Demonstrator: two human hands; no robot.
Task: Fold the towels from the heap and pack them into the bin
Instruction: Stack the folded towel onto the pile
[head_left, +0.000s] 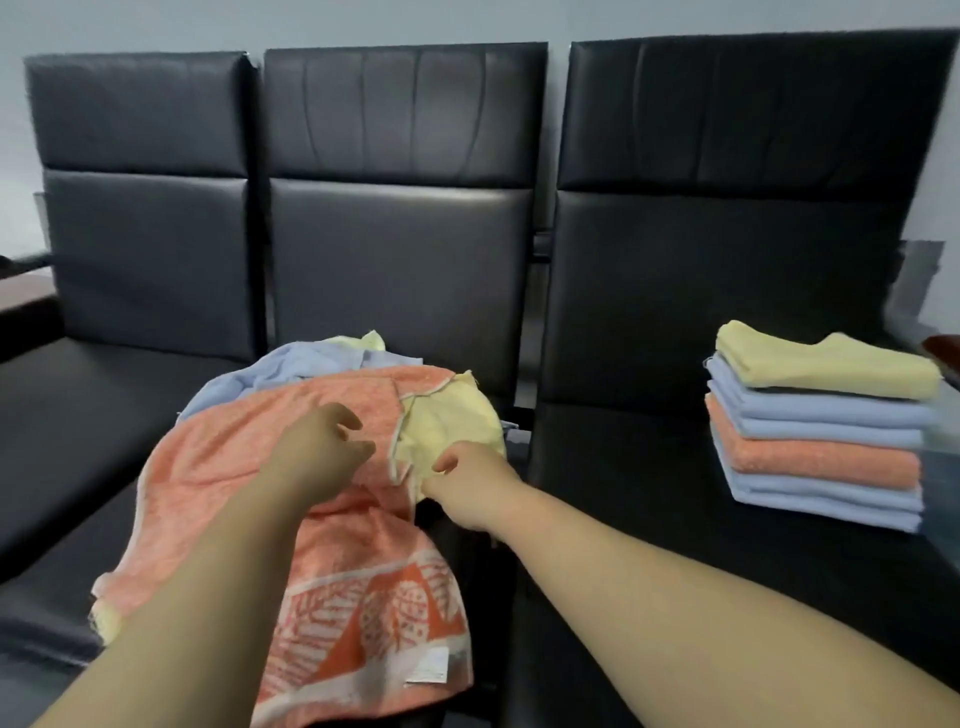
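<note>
The heap (291, 467) is spread over the middle seat (62, 415) of a row of black chairs. An orange towel (218, 457) is draped on top, a blue towel (260, 374) lies behind it, and a yellow towel (452, 426) is bunched at the heap's right edge.

The yellow towel is taken to be the next piece to be lifted. Its near edge is pinched by the right hand (467, 486), whose fingers (441, 465) are curled onto the cloth. The bulk of the towel lies just beyond and slightly left of that hand, away from the person.

The left hand (322, 452) is held over the orange towel, just left of the yellow one. Its fingers are loosely bent and nothing is seen grasped. The right hand is therefore judged the nearer.

A stack of folded towels (815, 436) is set well apart on the right seat. Whether a clear bin surrounds it cannot be told.
</note>
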